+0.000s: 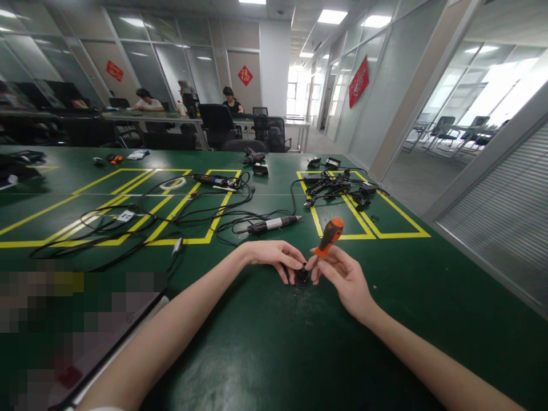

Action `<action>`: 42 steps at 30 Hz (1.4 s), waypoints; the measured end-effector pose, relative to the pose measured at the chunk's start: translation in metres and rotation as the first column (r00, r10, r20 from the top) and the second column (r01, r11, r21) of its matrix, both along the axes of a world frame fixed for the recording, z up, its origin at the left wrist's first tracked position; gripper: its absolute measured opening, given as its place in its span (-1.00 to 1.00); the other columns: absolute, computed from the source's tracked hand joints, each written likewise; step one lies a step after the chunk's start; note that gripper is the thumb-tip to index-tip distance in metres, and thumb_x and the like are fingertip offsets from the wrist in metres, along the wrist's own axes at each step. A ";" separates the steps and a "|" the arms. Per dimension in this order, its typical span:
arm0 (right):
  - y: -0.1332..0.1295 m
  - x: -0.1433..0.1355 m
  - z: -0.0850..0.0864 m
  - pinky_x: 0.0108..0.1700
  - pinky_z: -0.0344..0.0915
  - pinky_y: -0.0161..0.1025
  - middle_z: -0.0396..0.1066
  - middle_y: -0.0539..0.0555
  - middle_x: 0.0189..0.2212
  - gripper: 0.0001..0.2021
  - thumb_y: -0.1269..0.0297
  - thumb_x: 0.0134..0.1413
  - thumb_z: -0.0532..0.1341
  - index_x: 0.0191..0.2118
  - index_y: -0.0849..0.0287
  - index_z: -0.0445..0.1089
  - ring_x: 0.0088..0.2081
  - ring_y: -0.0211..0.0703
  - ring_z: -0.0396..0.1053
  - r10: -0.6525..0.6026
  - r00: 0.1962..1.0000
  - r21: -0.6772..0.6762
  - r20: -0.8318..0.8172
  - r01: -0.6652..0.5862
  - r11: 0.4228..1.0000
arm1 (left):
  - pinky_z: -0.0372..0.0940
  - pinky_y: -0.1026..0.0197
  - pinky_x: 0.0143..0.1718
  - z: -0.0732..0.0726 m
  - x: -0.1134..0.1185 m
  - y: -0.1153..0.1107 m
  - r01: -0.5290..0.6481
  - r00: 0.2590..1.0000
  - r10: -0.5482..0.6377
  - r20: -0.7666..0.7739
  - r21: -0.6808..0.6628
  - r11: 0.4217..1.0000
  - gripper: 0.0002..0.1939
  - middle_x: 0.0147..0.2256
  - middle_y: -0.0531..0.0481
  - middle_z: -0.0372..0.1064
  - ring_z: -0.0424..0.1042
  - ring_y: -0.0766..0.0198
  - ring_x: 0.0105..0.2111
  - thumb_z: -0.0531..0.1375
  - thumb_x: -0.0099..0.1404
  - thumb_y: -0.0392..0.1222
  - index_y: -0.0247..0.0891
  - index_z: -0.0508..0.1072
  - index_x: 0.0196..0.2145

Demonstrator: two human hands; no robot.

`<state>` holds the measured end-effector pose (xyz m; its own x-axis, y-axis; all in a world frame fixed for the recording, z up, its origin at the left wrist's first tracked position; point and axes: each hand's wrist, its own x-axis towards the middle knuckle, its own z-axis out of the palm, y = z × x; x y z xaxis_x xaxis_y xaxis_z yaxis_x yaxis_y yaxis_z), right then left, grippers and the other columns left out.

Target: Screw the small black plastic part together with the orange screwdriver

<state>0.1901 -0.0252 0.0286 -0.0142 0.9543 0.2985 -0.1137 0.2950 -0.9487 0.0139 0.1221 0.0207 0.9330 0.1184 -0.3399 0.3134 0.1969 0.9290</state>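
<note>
A small round black part (302, 277) rests on the green table (257, 342) in front of me. My left hand (280, 258) grips it from the left, fingers curled around its side and top. On the right, my right hand (338, 275) holds a screwdriver with an orange and black handle (331, 235). The handle points up and leans to the right; its shaft is mostly hidden by my fingers. The fingertips of my right hand are close beside the black part; whether they touch it is unclear.
Beyond my hands lie a silver and black corded tool (274, 224), tangled black cables (184, 220) and a pile of black parts (334, 185). A cordless drill (253, 156) is farther back. At lower left is a dark-edged object (124, 342), partly blurred. Two people sit at far desks.
</note>
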 end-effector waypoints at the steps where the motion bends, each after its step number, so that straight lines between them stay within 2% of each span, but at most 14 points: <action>1: 0.000 0.000 0.000 -0.38 0.45 -0.23 0.47 0.01 -0.39 -0.81 0.20 0.15 0.33 -0.15 0.13 0.43 -0.45 -0.23 0.43 -0.012 1.000 -0.005 -0.002 0.012 1.000 | 0.48 0.18 -0.25 0.000 0.000 0.000 0.002 1.000 -0.002 -0.002 0.000 1.000 -0.61 -0.23 -0.09 0.50 0.55 0.24 -0.31 0.40 0.15 0.00 -0.28 0.53 -0.15; 5: 0.000 0.000 0.001 -0.40 0.43 -0.28 0.42 -0.01 -0.47 -0.84 0.22 0.06 0.39 -0.35 0.17 0.46 -0.49 -0.27 0.39 -0.065 0.997 -0.020 0.052 0.066 0.998 | 0.47 0.17 -0.24 0.000 0.000 0.000 0.004 1.000 -0.004 0.001 -0.002 1.000 -0.59 -0.24 -0.09 0.51 0.54 0.24 -0.32 0.40 0.15 -0.01 -0.27 0.53 -0.12; 7: 0.001 0.000 0.003 -0.42 0.42 -0.28 0.41 0.00 -0.46 -0.85 0.22 0.08 0.38 -0.36 0.18 0.48 -0.50 -0.27 0.38 -0.061 0.996 -0.001 0.067 0.061 0.998 | 0.47 0.17 -0.24 0.001 0.000 0.000 -0.001 1.000 0.001 0.000 -0.009 1.000 -0.58 -0.24 -0.08 0.51 0.54 0.25 -0.33 0.41 0.14 -0.01 -0.27 0.53 -0.10; 10: 0.001 0.001 0.004 -0.44 0.42 -0.27 0.41 0.01 -0.46 -0.85 0.19 0.18 0.30 -0.31 0.17 0.49 -0.50 -0.26 0.38 -0.017 0.998 0.010 0.058 0.017 1.000 | 0.47 0.16 -0.26 0.002 0.000 -0.001 -0.009 1.000 0.009 0.001 -0.007 1.000 -0.60 -0.25 -0.07 0.50 0.54 0.24 -0.33 0.41 0.13 -0.01 -0.28 0.52 -0.14; 12: 0.001 0.000 0.002 -0.42 0.44 -0.25 0.43 0.01 -0.44 -0.84 0.18 0.21 0.27 -0.21 0.15 0.48 -0.48 -0.24 0.41 0.013 1.000 0.002 0.013 -0.013 1.000 | 0.47 0.16 -0.26 0.002 0.000 -0.001 -0.011 1.000 0.011 0.002 -0.003 1.000 -0.62 -0.25 -0.08 0.50 0.54 0.23 -0.32 0.41 0.13 -0.01 -0.29 0.51 -0.18; 15: 0.002 -0.001 0.000 -0.38 0.46 -0.22 0.48 0.02 -0.38 -0.77 0.17 0.14 0.33 -0.11 0.10 0.42 -0.45 -0.22 0.44 0.004 0.998 -0.003 -0.059 -0.004 1.000 | 0.47 0.16 -0.25 0.001 0.000 -0.002 -0.012 1.000 0.012 -0.001 -0.002 1.000 -0.60 -0.24 -0.09 0.50 0.54 0.23 -0.31 0.41 0.13 0.00 -0.29 0.51 -0.16; 19: 0.003 -0.001 0.002 -0.45 0.42 -0.27 0.45 0.01 -0.44 -0.78 0.16 0.01 0.42 -0.35 0.16 0.45 -0.52 -0.27 0.37 -0.067 0.998 -0.026 0.013 0.067 0.997 | 0.46 0.16 -0.25 0.001 0.000 -0.002 -0.014 1.000 0.014 0.002 -0.008 1.000 -0.58 -0.24 -0.08 0.51 0.53 0.25 -0.34 0.41 0.13 -0.01 -0.29 0.52 -0.13; 22: 0.003 0.000 0.005 -0.47 0.41 -0.26 0.41 0.00 -0.48 -0.77 0.13 0.04 0.39 -0.43 0.18 0.46 -0.53 -0.27 0.34 -0.069 0.996 -0.016 0.061 0.070 0.997 | 0.46 0.16 -0.25 0.001 0.000 -0.002 -0.024 1.000 0.024 -0.005 -0.015 1.000 -0.57 -0.24 -0.08 0.50 0.53 0.26 -0.35 0.42 0.11 -0.02 -0.29 0.52 -0.12; 26: 0.002 0.000 0.004 -0.46 0.42 -0.20 0.43 0.02 -0.49 -0.78 0.09 0.16 0.29 -0.29 0.16 0.46 -0.52 -0.22 0.37 -0.013 0.999 -0.024 0.031 0.014 1.000 | 0.46 0.17 -0.25 0.001 0.000 -0.001 -0.020 1.000 0.020 -0.007 -0.010 1.000 -0.59 -0.23 -0.08 0.50 0.54 0.25 -0.33 0.42 0.11 -0.01 -0.29 0.52 -0.16; 29: 0.000 -0.001 0.002 -0.35 0.46 -0.17 0.50 0.06 -0.37 -0.75 0.13 0.11 0.34 -0.15 0.12 0.42 -0.43 -0.19 0.43 -0.013 1.000 0.000 -0.013 0.013 1.000 | 0.46 0.16 -0.23 0.001 0.000 -0.001 -0.010 1.000 0.010 -0.003 -0.012 1.000 -0.59 -0.20 -0.11 0.50 0.54 0.24 -0.31 0.42 0.12 0.00 -0.29 0.52 -0.16; 34: 0.000 0.001 0.003 -0.38 0.43 -0.23 0.45 0.03 -0.41 -0.81 0.19 0.02 0.41 -0.38 0.16 0.46 -0.47 -0.25 0.36 -0.079 0.995 -0.007 0.058 0.080 0.997 | 0.46 0.19 -0.24 0.001 0.000 -0.001 -0.003 1.000 0.003 -0.005 -0.008 1.000 -0.59 -0.22 -0.10 0.51 0.54 0.26 -0.34 0.41 0.13 0.00 -0.29 0.53 -0.13; 36: 0.001 0.002 0.004 -0.42 0.41 -0.24 0.43 0.01 -0.45 -0.81 0.18 0.05 0.39 -0.42 0.17 0.47 -0.50 -0.26 0.34 -0.065 0.996 -0.013 0.064 0.066 0.998 | 0.46 0.18 -0.24 0.001 0.000 -0.001 -0.010 1.000 0.010 -0.003 -0.013 1.000 -0.58 -0.24 -0.08 0.51 0.54 0.26 -0.34 0.42 0.12 0.00 -0.28 0.53 -0.13; 39: 0.001 0.001 0.004 -0.46 0.40 -0.23 0.43 0.00 -0.51 -0.80 0.13 0.14 0.32 -0.35 0.16 0.48 -0.54 -0.24 0.37 -0.007 1.000 -0.036 0.020 0.008 0.999 | 0.46 0.18 -0.24 0.002 0.000 -0.001 -0.014 1.000 0.014 -0.001 -0.016 1.000 -0.58 -0.26 -0.08 0.51 0.54 0.25 -0.33 0.42 0.11 0.00 -0.29 0.53 -0.15; 42: 0.000 0.000 0.003 -0.45 0.45 -0.18 0.52 0.05 -0.41 -0.77 0.12 0.11 0.34 -0.20 0.14 0.46 -0.50 -0.18 0.43 0.012 0.999 -0.042 -0.034 -0.014 0.999 | 0.47 0.16 -0.23 0.001 0.000 -0.001 -0.013 1.000 0.013 -0.004 -0.009 1.000 -0.57 -0.25 -0.09 0.52 0.55 0.23 -0.32 0.42 0.12 0.01 -0.29 0.53 -0.13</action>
